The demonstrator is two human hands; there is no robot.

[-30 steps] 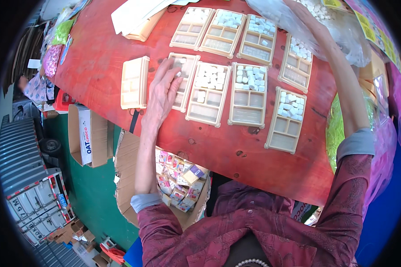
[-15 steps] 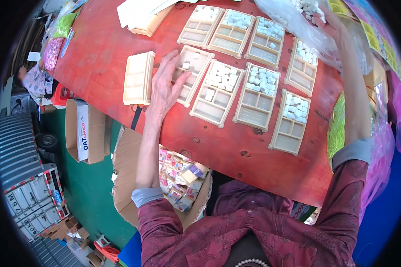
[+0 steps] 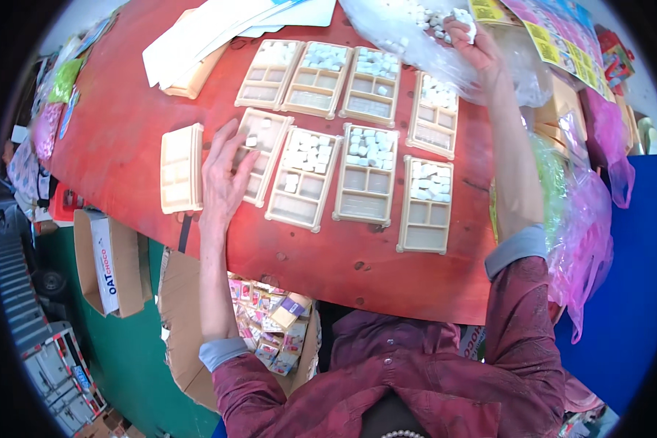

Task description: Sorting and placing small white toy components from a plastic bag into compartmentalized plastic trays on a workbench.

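Observation:
My left hand [image 3: 225, 171] lies with fingers apart along the side of a cream compartment tray [image 3: 266, 135], its thumb over the tray. Only a few small white chunky pieces [image 3: 252, 140] are in this tray. At the far right, my right hand [image 3: 476, 45] has its fingers curled around a cluster of white pieces [image 3: 463, 25]. It is above a clear plastic bag [image 3: 394, 29] that holds more of them. Between the hands stand two rows of similar trays [image 3: 365, 191], white pieces filling their far compartments.
Stacked cream trays [image 3: 181, 169] stand left of my left hand. White sheets [image 3: 204, 40] lie on more trays at the far left of the red table [image 3: 328, 274]. Printed yellow sheets [image 3: 562, 44] and pink plastic bags [image 3: 588, 248] are at the right. A cardboard box [image 3: 186, 328] of small packets sits below.
The view has shifted, so the table appears further left and lower. My right hand now shows a clump of white pieces in its fingers above the bag. My left hand stays by the same tray.

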